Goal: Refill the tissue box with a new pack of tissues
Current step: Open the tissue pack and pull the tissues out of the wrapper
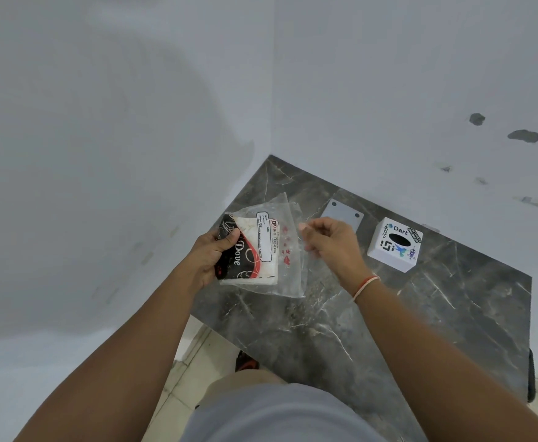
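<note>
My left hand (214, 254) grips the tissue pack (258, 250) by its dark printed end and holds it above the dark marble counter (389, 314). The pack is a clear plastic wrapper with white tissues, red and black print, and an open flap on its right side. My right hand (331, 244) is at that flap with fingers curled, pinching the clear plastic edge. The white cube tissue box (394, 244) stands on the counter to the right, its top showing stickers and a dark oval opening. A flat white panel (342, 214) with small holes lies behind my right hand.
The counter sits in a corner between two white walls (133, 122). Its front edge runs diagonally; pale floor tiles (191, 362) and a foot in an orange-and-black sandal (245, 362) show below it. A thread band circles my right wrist.
</note>
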